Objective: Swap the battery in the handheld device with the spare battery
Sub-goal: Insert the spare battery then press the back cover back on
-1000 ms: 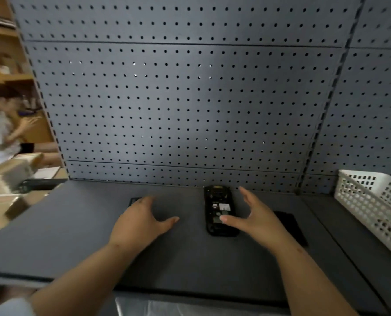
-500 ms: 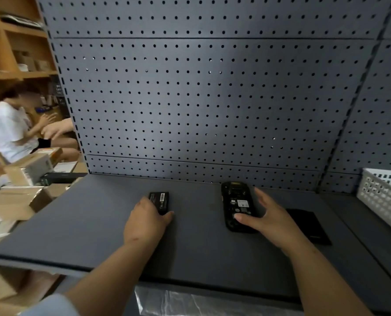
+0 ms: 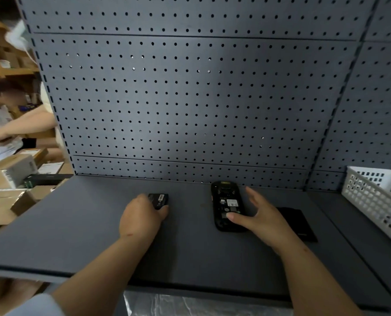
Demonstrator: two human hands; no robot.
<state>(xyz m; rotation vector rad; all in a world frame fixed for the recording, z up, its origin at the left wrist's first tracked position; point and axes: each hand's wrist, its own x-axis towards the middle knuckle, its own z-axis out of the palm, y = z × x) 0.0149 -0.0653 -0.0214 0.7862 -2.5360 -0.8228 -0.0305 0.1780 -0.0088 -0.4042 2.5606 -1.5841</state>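
Observation:
A black handheld device [image 3: 227,205] lies face down on the grey shelf [image 3: 75,229], its back open and the inner compartment with a white label showing. My right hand [image 3: 261,218] rests beside it, thumb on the device's lower part, fingers spread. A small black battery [image 3: 159,200] lies to the left. My left hand [image 3: 140,216] has its fingers curled around the battery's near end. A flat black cover [image 3: 300,223] lies on the shelf behind my right hand.
A grey pegboard wall [image 3: 190,99] closes the back. A white perforated basket [image 3: 379,195] stands at the right. Cardboard boxes [image 3: 9,172] and another person [image 3: 0,124] are off the shelf's left edge.
My left hand has moved onto the battery and closed its fingers around it. My right hand has stayed by the device with the thumb on it. The camera view has shifted.

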